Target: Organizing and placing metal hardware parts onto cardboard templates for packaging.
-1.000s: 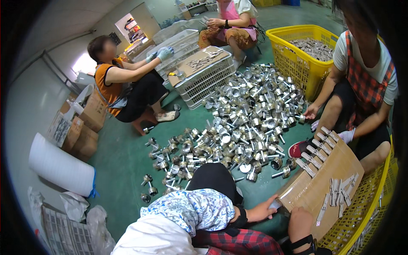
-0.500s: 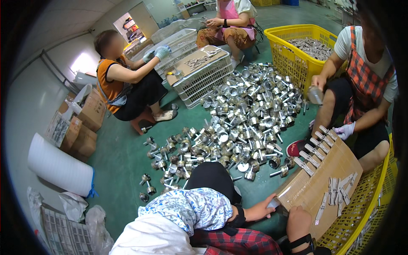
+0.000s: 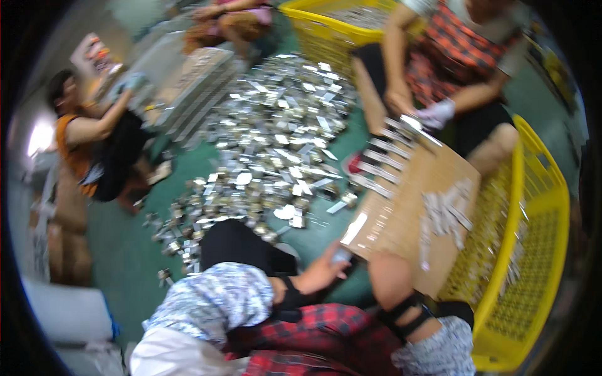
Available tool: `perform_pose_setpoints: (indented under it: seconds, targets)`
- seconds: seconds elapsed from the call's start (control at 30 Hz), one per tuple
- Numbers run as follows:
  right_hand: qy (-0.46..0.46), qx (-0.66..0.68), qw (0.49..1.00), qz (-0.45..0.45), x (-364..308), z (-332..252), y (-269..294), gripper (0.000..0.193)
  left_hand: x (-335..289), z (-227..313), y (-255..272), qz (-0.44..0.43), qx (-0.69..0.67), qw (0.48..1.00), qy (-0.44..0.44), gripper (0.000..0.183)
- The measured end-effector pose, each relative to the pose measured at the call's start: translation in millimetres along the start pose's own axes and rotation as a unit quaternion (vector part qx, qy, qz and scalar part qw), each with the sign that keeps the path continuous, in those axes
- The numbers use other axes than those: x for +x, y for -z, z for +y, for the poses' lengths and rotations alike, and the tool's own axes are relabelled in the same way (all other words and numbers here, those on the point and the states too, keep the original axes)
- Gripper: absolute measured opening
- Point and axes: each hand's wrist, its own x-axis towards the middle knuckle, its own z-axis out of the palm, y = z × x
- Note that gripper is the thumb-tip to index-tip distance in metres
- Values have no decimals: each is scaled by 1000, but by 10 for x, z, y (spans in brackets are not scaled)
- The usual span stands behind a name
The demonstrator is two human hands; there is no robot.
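A row of clips [image 3: 381,160] lines the far left edge of the cardboard [image 3: 382,213], with loose clips [image 3: 442,216] on its right half. Right of it stands a basket [image 3: 555,250]. Ahead and left, metal cups [image 3: 276,138] heap on the floor [image 3: 125,257] (strays trail nearer); a second basket [image 3: 313,41] stands behind, a crate [image 3: 200,103] left. Farther left, cartons [image 3: 68,250] stand beyond a roll [image 3: 66,313].

From my end I see a green floor [image 3: 119,250] running through the middle of the frame and out toward the upper right. A white glare [image 3: 41,139] burns at the left edge, too blown out for me to identify, above stacked brown cartons [image 3: 66,250]; motion blurs the cluttered, pale upper left.
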Motion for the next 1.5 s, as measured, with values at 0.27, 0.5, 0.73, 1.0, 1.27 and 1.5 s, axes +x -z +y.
perform_pose_setpoints:
  seconds: [0.27,0.5,0.73,1.0,1.27,1.5]
  targets:
    - [-50,-7,999,9,-73,48,5,4,-15,356,-87,-46,-70,991,104,62]
    - [-86,19,996,0,-48,-11,-21,10,-43,332,-52,-44,-65,990,120,60]
    - [-83,14,996,-8,-49,-4,-66,8,-46,420,-103,-43,-58,992,104,54]
    - [-73,18,997,-6,-42,-12,-36,9,-64,424,-90,-36,-60,991,112,56]
    - [-61,13,998,-13,-53,-13,-42,11,-67,391,-86,-28,-67,990,118,57]
    - [-48,6,999,-23,-40,-7,-76,11,-53,391,-82,-29,-58,991,118,55]
